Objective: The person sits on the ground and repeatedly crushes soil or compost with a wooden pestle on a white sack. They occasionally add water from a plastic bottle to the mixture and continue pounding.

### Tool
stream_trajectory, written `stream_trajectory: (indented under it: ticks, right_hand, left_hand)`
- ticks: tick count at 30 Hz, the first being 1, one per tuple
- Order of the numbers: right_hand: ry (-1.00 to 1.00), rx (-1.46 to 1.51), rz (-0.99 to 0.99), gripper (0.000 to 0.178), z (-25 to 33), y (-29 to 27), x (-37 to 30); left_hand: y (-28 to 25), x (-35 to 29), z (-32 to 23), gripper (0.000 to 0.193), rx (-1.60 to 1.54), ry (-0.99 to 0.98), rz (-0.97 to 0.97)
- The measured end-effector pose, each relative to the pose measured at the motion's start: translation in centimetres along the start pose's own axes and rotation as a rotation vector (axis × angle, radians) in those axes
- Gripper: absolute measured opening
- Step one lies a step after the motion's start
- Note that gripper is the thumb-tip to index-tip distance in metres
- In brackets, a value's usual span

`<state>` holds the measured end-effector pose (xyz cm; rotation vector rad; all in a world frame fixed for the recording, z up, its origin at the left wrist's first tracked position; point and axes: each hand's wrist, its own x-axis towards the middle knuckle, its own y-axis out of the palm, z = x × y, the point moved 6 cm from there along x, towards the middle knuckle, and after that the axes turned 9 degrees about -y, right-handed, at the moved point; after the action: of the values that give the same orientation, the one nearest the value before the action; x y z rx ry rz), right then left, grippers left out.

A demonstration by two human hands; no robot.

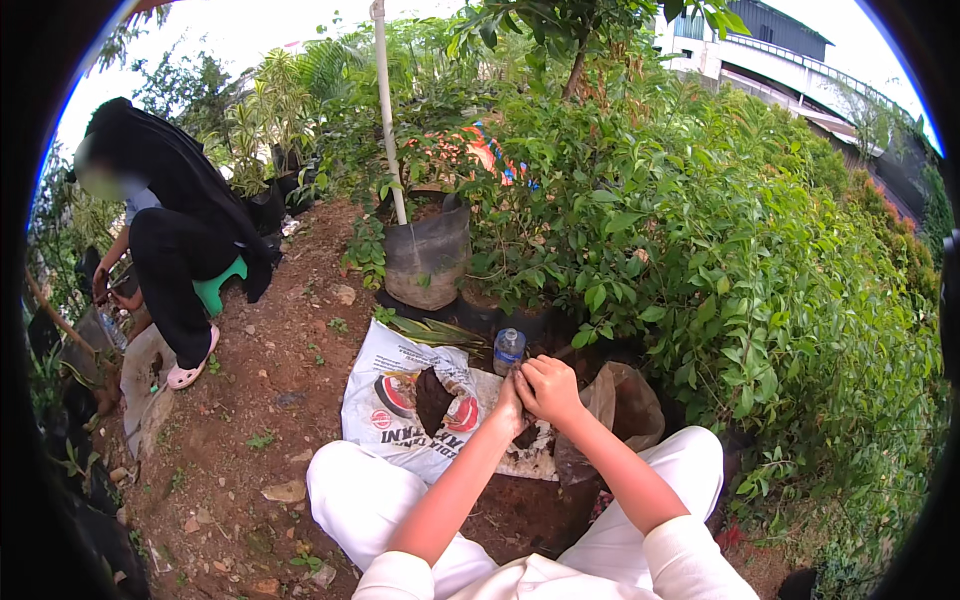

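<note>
My left hand (508, 408) and my right hand (550, 388) meet in front of me, fingers closed and pressed together. Whatever is between them is hidden by the fingers; dark dirt shows on the left hand. Just beyond them a clear plastic bottle with a blue label (509, 350) stands upright. Left of my hands lies a white printed sack (365, 400), its torn opening showing dark soil (433, 402). Below the hands is a pale, soil-smeared sheet (525, 462). A brownish see-through plastic bag (632, 400) sits to the right of them.
Dense leafy shrubs (740, 300) crowd the right side. A large black planter bag (428, 255) with a pale pole (388, 110) stands beyond the sack. At the left, a person in dark clothing (190, 200) sits on a green stool (218, 287). Stony brown ground (250, 400) slopes between us.
</note>
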<state>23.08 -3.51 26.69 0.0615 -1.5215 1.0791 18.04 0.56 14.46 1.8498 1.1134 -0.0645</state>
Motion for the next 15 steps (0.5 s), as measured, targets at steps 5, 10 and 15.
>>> stream_trajectory:
  ticks: [5, 10, 15]
  right_hand:
    - [0.465, 0.166, -0.169, 0.028, -4.2, -0.6, -1.7]
    - [0.692, 0.489, -0.178, 0.031, -5.0, 0.8, -2.4]
    - [-0.097, -0.147, 0.108, 0.018, -0.2, -0.4, 0.1]
  left_hand:
    - [3.4, -2.4, -0.4, 0.057, 0.145, -0.111, 0.029]
    - [1.8, 0.0, 0.7, 0.061, -0.087, -0.113, 0.064]
    - [0.6, -0.6, -0.6, 0.049, -0.060, -0.040, -0.023]
